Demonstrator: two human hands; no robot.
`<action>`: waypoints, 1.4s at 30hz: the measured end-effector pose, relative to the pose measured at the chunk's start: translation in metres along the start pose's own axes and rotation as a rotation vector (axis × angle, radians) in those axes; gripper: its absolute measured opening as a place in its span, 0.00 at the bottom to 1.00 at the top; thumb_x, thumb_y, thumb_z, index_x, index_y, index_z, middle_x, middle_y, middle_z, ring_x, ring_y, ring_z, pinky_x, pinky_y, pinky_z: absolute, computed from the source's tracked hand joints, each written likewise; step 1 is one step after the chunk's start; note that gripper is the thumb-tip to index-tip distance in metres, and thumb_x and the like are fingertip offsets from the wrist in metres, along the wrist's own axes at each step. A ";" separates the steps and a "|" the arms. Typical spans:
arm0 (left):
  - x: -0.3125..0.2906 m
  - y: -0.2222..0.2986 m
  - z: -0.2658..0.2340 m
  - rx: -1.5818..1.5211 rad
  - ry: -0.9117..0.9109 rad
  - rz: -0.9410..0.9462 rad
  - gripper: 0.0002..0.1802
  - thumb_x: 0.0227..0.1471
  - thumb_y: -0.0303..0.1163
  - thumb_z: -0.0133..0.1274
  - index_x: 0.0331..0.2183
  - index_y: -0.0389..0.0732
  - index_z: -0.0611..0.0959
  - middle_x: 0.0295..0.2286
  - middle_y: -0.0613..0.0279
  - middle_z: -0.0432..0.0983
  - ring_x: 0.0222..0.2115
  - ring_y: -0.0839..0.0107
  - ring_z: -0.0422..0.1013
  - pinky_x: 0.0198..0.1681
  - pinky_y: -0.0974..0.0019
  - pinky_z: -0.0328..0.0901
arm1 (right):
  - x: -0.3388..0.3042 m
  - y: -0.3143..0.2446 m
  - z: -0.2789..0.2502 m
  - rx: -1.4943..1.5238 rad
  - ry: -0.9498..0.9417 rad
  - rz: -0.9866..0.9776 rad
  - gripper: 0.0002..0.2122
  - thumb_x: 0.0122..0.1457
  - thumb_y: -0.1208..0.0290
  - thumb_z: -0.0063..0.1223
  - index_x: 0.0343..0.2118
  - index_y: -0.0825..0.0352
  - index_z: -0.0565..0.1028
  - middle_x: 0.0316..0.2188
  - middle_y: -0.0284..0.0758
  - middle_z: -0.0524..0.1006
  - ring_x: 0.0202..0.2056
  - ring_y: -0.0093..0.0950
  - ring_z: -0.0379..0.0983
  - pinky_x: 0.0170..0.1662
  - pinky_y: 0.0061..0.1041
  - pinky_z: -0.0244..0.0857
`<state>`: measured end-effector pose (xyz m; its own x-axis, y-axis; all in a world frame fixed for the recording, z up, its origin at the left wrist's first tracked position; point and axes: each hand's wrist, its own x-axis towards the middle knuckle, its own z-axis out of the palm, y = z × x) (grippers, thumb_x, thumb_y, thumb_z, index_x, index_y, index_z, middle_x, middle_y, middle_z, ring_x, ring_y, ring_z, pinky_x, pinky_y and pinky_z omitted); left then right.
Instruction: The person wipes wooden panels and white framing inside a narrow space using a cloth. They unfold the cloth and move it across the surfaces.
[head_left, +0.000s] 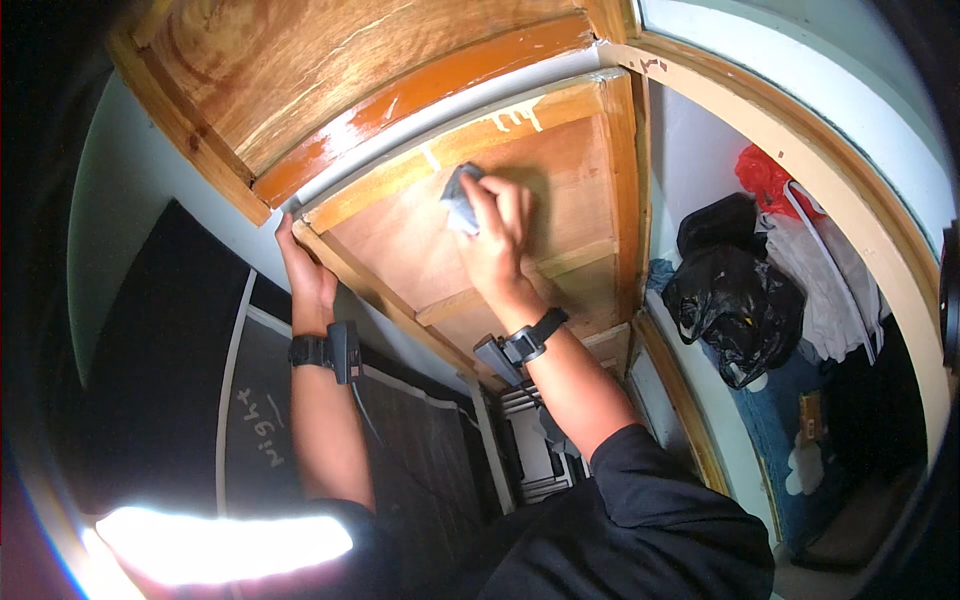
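Observation:
A framed wooden panel point(567, 165) with a pale plywood middle fills the upper centre, with runs of cream paint on its top rail. My right hand point(497, 225) presses a crumpled grey cloth point(461, 196) against the plywood just below that rail, the fingers closed over it. At the panel's upper left corner, my left hand point(308, 272) wraps around the side rail and grips it; its fingertips are partly hidden behind the edge. Both wrists carry black straps with small box-shaped devices.
Another wooden panel point(300, 60) with a glossy orange-brown rail point(420, 95) sits directly above. To the right, behind a beige frame point(800, 130), are a black plastic bag point(735, 305), a red bag point(765, 180) and pale cloth point(825, 270). Dark panels point(180, 330) stand at left.

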<state>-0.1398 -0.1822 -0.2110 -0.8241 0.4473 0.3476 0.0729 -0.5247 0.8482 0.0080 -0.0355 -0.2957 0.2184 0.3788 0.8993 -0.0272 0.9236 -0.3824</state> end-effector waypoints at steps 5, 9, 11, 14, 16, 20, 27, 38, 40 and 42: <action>0.002 -0.002 0.000 0.019 -0.005 0.024 0.29 0.57 0.52 0.38 0.50 0.39 0.69 0.48 0.58 0.68 0.50 0.64 0.65 0.55 0.63 0.58 | -0.001 -0.004 -0.008 0.148 0.037 0.110 0.21 0.36 0.84 0.63 0.38 0.66 0.77 0.34 0.38 0.71 0.37 0.36 0.69 0.41 0.31 0.64; 0.005 -0.002 -0.003 0.025 0.019 0.041 0.30 0.56 0.52 0.39 0.50 0.37 0.69 0.48 0.55 0.68 0.49 0.63 0.65 0.54 0.62 0.58 | 0.029 0.024 -0.032 0.063 0.227 0.126 0.23 0.37 0.85 0.60 0.42 0.67 0.74 0.37 0.38 0.70 0.39 0.36 0.68 0.41 0.32 0.65; 0.004 -0.003 0.004 0.035 0.039 0.040 0.30 0.56 0.52 0.39 0.50 0.37 0.69 0.48 0.55 0.68 0.49 0.63 0.65 0.54 0.62 0.58 | 0.052 0.045 -0.051 -0.046 0.234 0.069 0.21 0.38 0.84 0.61 0.40 0.68 0.75 0.35 0.39 0.70 0.38 0.38 0.68 0.40 0.34 0.64; 0.005 -0.003 0.003 0.036 0.047 0.032 0.30 0.55 0.52 0.39 0.50 0.37 0.68 0.47 0.55 0.68 0.49 0.63 0.65 0.54 0.62 0.58 | 0.065 0.053 -0.064 -0.118 0.176 -0.050 0.19 0.38 0.83 0.62 0.37 0.67 0.76 0.33 0.39 0.70 0.37 0.39 0.68 0.39 0.35 0.64; 0.005 -0.002 0.002 0.023 0.034 0.026 0.30 0.55 0.52 0.39 0.50 0.37 0.68 0.47 0.55 0.68 0.49 0.63 0.65 0.54 0.62 0.58 | 0.065 0.058 -0.068 -0.139 0.136 -0.108 0.18 0.37 0.83 0.62 0.36 0.67 0.76 0.33 0.39 0.70 0.36 0.39 0.68 0.39 0.35 0.63; 0.000 0.001 0.007 0.026 0.039 0.019 0.30 0.56 0.51 0.39 0.50 0.37 0.68 0.48 0.55 0.68 0.49 0.63 0.65 0.54 0.62 0.58 | 0.063 0.071 -0.070 -0.239 0.170 -0.067 0.17 0.38 0.82 0.62 0.36 0.66 0.76 0.32 0.38 0.70 0.36 0.39 0.67 0.40 0.36 0.62; 0.002 -0.006 0.004 0.012 0.052 0.010 0.30 0.56 0.52 0.38 0.50 0.38 0.69 0.48 0.55 0.68 0.50 0.63 0.65 0.54 0.62 0.58 | 0.069 0.067 -0.060 -0.285 0.221 0.032 0.15 0.40 0.81 0.61 0.34 0.67 0.74 0.32 0.40 0.69 0.34 0.41 0.68 0.38 0.36 0.63; -0.001 -0.002 0.001 0.036 0.054 0.034 0.31 0.55 0.54 0.39 0.50 0.39 0.69 0.48 0.58 0.68 0.49 0.65 0.64 0.54 0.64 0.58 | 0.038 0.064 -0.075 -0.310 0.101 0.213 0.10 0.42 0.79 0.59 0.28 0.68 0.69 0.29 0.41 0.68 0.33 0.43 0.68 0.36 0.38 0.63; -0.001 -0.004 0.004 0.043 0.058 0.026 0.31 0.55 0.55 0.39 0.50 0.39 0.69 0.48 0.58 0.68 0.49 0.65 0.64 0.54 0.63 0.57 | 0.010 0.073 -0.086 -0.416 0.038 0.267 0.10 0.43 0.79 0.59 0.28 0.68 0.69 0.29 0.40 0.68 0.33 0.43 0.68 0.36 0.38 0.63; -0.001 -0.005 0.007 0.053 0.058 0.015 0.31 0.55 0.55 0.39 0.50 0.39 0.69 0.48 0.58 0.68 0.49 0.65 0.64 0.54 0.63 0.57 | -0.012 0.077 -0.097 -0.430 0.002 0.331 0.10 0.43 0.78 0.59 0.29 0.68 0.70 0.30 0.40 0.69 0.33 0.43 0.68 0.37 0.38 0.63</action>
<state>-0.1358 -0.1750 -0.2130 -0.8537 0.3964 0.3377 0.1136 -0.4911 0.8637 0.0977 0.0251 -0.3565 0.2678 0.6449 0.7158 0.3066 0.6473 -0.6979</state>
